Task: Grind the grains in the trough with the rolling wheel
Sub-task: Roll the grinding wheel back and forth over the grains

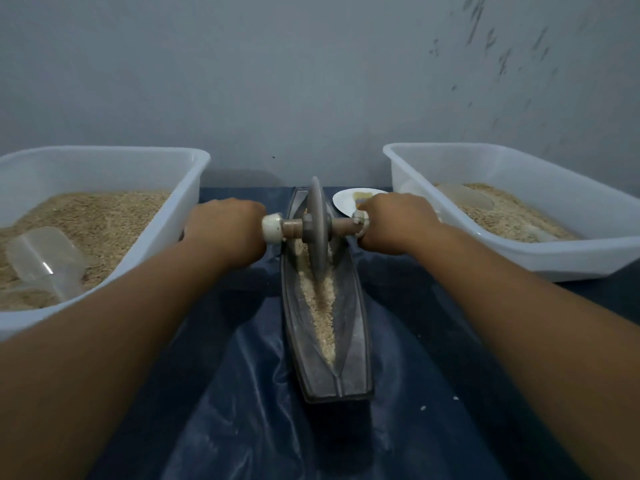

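Both hands grip the wooden axle of the rolling wheel, one on each side of the disc. Left hand is curled round the left end of the axle, just outboard of a white end cap; right hand is curled round the right end, fingers wrapped under. Forearms extend forward from the bottom corners of the view.

Nearest: dark blue plastic sheet, wrinkled, dusted with pale powder, a few stray grains at right. On it lies the trough, a long, dark, boat-shaped grinder running away from the viewer. Grains lie as a narrow strip along its central groove, from near the close end up to the wheel. Wheel stands upright on edge in the groove, in the trough's far half, rim touching the grains.

Left of the trough: white plastic tub filled with grain, a clear scoop lying in it. Right: second white tub, grain inside, another clear scoop half buried.

Behind the right hand: small white plate with something yellowish on it; cannot tell what. Grey wall at back, scuffed upper right.
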Motion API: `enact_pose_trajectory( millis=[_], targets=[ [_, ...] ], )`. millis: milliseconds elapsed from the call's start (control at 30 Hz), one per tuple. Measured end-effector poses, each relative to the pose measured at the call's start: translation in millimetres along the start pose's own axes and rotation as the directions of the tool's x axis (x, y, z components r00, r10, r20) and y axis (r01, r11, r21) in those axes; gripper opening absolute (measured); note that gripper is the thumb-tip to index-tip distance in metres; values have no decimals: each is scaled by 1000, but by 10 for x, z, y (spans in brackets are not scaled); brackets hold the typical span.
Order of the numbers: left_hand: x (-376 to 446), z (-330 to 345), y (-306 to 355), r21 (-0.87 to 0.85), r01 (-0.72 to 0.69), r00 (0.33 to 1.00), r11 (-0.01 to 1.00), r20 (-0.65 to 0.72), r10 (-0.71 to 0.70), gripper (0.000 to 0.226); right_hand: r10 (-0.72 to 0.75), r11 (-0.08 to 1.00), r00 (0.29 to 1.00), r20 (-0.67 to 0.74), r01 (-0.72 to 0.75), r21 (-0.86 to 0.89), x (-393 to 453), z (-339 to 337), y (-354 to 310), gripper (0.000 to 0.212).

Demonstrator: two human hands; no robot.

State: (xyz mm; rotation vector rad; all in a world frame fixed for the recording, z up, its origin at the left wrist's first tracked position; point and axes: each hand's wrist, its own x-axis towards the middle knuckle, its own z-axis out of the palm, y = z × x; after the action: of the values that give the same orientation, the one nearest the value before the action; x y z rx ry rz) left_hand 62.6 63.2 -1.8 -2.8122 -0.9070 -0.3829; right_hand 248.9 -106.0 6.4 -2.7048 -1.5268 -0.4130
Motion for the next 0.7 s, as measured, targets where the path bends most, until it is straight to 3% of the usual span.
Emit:
enact_pose_trajectory(
  millis=[100, 500, 700],
  targets=[
    [182, 45, -22, 12, 5, 1000, 1000, -27, -4, 23, 10, 1000, 998, -70, -11, -15, 162, 64, 6, 13],
    [15, -18, -34, -51, 14, 984, 999, 180, -4, 23, -16, 1000, 1000, 14, 17, -16, 38, -65, -25, 18],
    [-228, -123, 34, -20, -12, 983, 1000, 182, 15, 19, 34, 999, 995, 93, -35, 8, -278, -115, -93, 18]
  ],
)
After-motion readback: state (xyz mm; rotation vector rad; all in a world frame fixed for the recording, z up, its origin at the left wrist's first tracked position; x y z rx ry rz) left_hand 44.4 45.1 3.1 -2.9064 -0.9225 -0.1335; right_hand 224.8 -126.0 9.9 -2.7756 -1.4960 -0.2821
